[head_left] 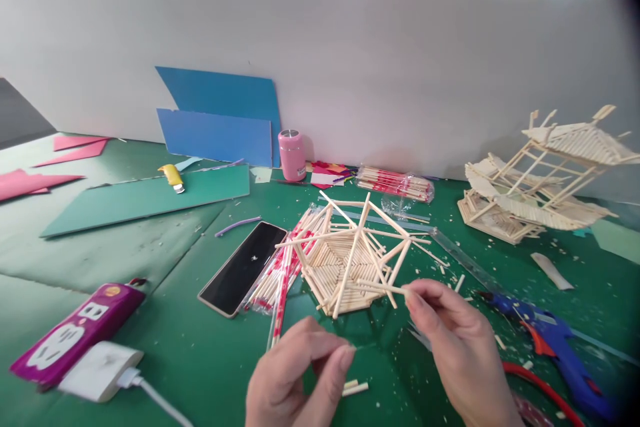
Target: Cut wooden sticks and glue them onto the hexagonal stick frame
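Observation:
A hexagonal structure of thin wooden sticks (350, 260) stands on the green mat in front of me. My right hand (460, 347) pinches one thin stick (380, 287) by its end, the stick's other end reaching into the structure. My left hand (300, 373) hovers below, thumb and forefinger pinched together on something too small to make out. Wrapped bundles of sticks (280, 273) lie against the structure's left side.
A black phone (243, 267) lies left of the bundles. A blue glue gun (550, 340) rests at right, a ruler (460, 257) behind it. A finished stick pavilion (540, 180) stands far right. Pink can (292, 154), power strip (75, 333), coloured card sheets at left.

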Action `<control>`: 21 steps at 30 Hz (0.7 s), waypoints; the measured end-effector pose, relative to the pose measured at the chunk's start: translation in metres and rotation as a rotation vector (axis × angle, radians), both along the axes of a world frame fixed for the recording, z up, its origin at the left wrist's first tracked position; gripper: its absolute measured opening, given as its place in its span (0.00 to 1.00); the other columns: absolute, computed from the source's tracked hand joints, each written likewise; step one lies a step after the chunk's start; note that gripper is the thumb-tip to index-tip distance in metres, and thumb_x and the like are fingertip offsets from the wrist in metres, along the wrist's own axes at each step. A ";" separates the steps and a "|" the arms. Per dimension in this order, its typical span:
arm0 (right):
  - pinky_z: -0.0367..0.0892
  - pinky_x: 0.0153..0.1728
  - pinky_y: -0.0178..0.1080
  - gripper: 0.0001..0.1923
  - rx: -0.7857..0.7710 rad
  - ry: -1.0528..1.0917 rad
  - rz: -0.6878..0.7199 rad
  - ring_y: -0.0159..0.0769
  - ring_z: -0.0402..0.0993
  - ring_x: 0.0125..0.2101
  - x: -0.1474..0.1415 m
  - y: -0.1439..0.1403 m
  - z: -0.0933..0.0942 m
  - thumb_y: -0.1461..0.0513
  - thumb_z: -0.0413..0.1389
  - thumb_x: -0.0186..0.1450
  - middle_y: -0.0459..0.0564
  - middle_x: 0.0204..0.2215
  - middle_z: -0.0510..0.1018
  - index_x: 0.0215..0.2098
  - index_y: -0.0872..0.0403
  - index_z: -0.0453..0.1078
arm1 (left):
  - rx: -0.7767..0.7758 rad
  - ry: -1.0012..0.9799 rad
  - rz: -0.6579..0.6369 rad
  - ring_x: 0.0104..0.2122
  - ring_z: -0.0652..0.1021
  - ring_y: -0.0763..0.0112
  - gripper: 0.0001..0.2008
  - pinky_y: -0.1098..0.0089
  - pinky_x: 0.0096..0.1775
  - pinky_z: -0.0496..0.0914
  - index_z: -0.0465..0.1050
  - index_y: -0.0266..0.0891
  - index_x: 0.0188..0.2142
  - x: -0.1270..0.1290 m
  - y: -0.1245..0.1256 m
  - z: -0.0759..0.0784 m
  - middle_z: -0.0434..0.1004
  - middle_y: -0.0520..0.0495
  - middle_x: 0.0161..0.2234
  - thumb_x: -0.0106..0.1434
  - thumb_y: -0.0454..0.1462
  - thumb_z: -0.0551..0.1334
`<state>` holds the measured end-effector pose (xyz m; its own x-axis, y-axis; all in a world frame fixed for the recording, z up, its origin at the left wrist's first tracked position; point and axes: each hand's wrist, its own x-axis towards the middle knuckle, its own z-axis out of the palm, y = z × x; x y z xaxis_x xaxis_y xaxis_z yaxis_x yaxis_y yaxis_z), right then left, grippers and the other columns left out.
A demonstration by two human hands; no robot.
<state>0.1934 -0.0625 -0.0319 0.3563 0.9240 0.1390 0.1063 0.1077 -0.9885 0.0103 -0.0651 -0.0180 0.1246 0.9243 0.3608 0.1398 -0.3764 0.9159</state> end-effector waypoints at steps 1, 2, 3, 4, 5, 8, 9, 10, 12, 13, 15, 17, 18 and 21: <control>0.65 0.21 0.25 0.03 0.003 -0.023 0.011 0.26 0.67 0.21 -0.001 0.001 0.001 0.59 0.59 0.58 0.41 0.21 0.73 0.30 0.49 0.73 | 0.048 0.035 0.013 0.21 0.68 0.74 0.08 0.73 0.23 0.63 0.71 0.42 0.29 -0.003 0.003 0.002 0.66 0.53 0.22 0.57 0.27 0.59; 0.65 0.21 0.25 0.02 0.007 -0.052 0.015 0.26 0.67 0.21 -0.002 0.001 0.002 0.59 0.58 0.58 0.41 0.21 0.73 0.29 0.49 0.72 | 0.083 0.073 0.026 0.22 0.68 0.74 0.08 0.73 0.24 0.63 0.70 0.42 0.29 -0.005 0.007 0.005 0.66 0.53 0.22 0.57 0.27 0.59; 0.65 0.20 0.25 0.02 0.019 -0.087 0.015 0.26 0.67 0.21 -0.003 0.001 0.004 0.60 0.58 0.58 0.41 0.22 0.73 0.29 0.49 0.72 | 0.111 0.106 0.046 0.23 0.69 0.74 0.09 0.73 0.24 0.64 0.70 0.42 0.30 -0.008 0.011 0.007 0.66 0.53 0.23 0.57 0.26 0.59; 0.65 0.20 0.25 0.02 0.035 -0.131 0.013 0.26 0.67 0.20 -0.004 0.001 0.005 0.60 0.58 0.58 0.41 0.22 0.72 0.29 0.49 0.72 | 0.143 0.134 0.058 0.24 0.69 0.74 0.09 0.73 0.25 0.65 0.70 0.42 0.31 -0.009 0.015 0.008 0.67 0.53 0.25 0.57 0.26 0.59; 0.65 0.20 0.25 0.01 0.051 -0.176 0.010 0.26 0.67 0.20 -0.004 0.001 0.006 0.61 0.57 0.58 0.41 0.22 0.72 0.29 0.49 0.71 | 0.172 0.155 0.070 0.26 0.70 0.73 0.09 0.73 0.27 0.67 0.70 0.41 0.34 -0.011 0.020 0.009 0.68 0.52 0.27 0.57 0.26 0.59; 0.64 0.21 0.25 0.02 0.095 -0.291 -0.009 0.25 0.67 0.21 -0.004 -0.003 0.011 0.62 0.56 0.59 0.41 0.23 0.72 0.29 0.49 0.70 | 0.260 0.232 0.043 0.35 0.73 0.68 0.14 0.69 0.34 0.70 0.69 0.40 0.43 -0.012 0.030 0.009 0.70 0.46 0.37 0.57 0.30 0.62; 0.64 0.21 0.25 0.02 0.101 -0.309 -0.021 0.25 0.67 0.21 -0.004 -0.005 0.012 0.62 0.56 0.59 0.41 0.24 0.72 0.29 0.49 0.70 | 0.277 0.277 0.018 0.39 0.73 0.66 0.17 0.67 0.37 0.71 0.68 0.40 0.46 -0.011 0.032 0.008 0.69 0.44 0.40 0.56 0.32 0.63; 0.64 0.21 0.25 0.02 0.100 -0.310 -0.035 0.26 0.67 0.21 -0.004 -0.007 0.012 0.62 0.56 0.59 0.41 0.24 0.72 0.28 0.49 0.70 | 0.288 0.327 -0.006 0.41 0.72 0.63 0.19 0.64 0.40 0.71 0.67 0.39 0.47 -0.010 0.034 0.006 0.69 0.43 0.42 0.55 0.34 0.64; 0.65 0.21 0.24 0.02 0.088 -0.269 -0.062 0.26 0.68 0.21 -0.006 -0.012 0.010 0.62 0.56 0.59 0.41 0.23 0.72 0.27 0.50 0.70 | 0.290 0.413 -0.038 0.43 0.72 0.60 0.22 0.59 0.41 0.70 0.65 0.39 0.49 -0.008 0.035 0.002 0.68 0.41 0.44 0.55 0.36 0.65; 0.65 0.21 0.24 0.03 0.078 -0.233 -0.070 0.26 0.68 0.21 -0.007 -0.014 0.007 0.63 0.56 0.59 0.41 0.23 0.72 0.27 0.50 0.70 | 0.280 0.441 -0.045 0.43 0.72 0.58 0.23 0.57 0.41 0.70 0.65 0.39 0.50 -0.007 0.035 0.000 0.67 0.40 0.45 0.55 0.37 0.65; 0.66 0.22 0.24 0.03 0.061 -0.166 -0.065 0.26 0.69 0.21 -0.010 -0.018 0.002 0.63 0.56 0.58 0.41 0.22 0.72 0.26 0.50 0.70 | 0.247 0.471 -0.048 0.44 0.71 0.56 0.23 0.54 0.42 0.70 0.63 0.40 0.51 -0.005 0.035 -0.005 0.66 0.39 0.46 0.55 0.37 0.64; 0.66 0.22 0.23 0.03 0.047 -0.128 -0.035 0.26 0.69 0.21 -0.012 -0.020 -0.003 0.63 0.56 0.59 0.41 0.21 0.72 0.27 0.50 0.70 | 0.222 0.479 -0.053 0.45 0.70 0.56 0.24 0.53 0.43 0.69 0.62 0.41 0.51 -0.004 0.035 -0.008 0.65 0.39 0.47 0.56 0.36 0.64; 0.65 0.22 0.22 0.03 0.043 -0.124 -0.019 0.25 0.70 0.21 -0.013 -0.020 -0.005 0.63 0.56 0.59 0.40 0.21 0.72 0.27 0.50 0.70 | 0.219 0.477 -0.055 0.46 0.70 0.56 0.24 0.53 0.43 0.69 0.62 0.41 0.51 -0.004 0.035 -0.008 0.65 0.39 0.47 0.56 0.35 0.63; 0.65 0.24 0.21 0.03 0.062 -0.162 -0.013 0.24 0.70 0.22 -0.014 -0.020 -0.006 0.63 0.55 0.60 0.39 0.23 0.72 0.29 0.49 0.70 | 0.242 0.471 -0.055 0.46 0.69 0.57 0.23 0.54 0.44 0.68 0.61 0.40 0.52 -0.004 0.036 -0.007 0.64 0.39 0.47 0.56 0.34 0.63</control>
<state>0.1797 -0.0822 -0.0377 0.3368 0.9073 0.2519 0.2653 0.1652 -0.9499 0.0063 -0.0294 -0.0252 0.3707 0.8091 0.4560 0.4890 -0.5875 0.6448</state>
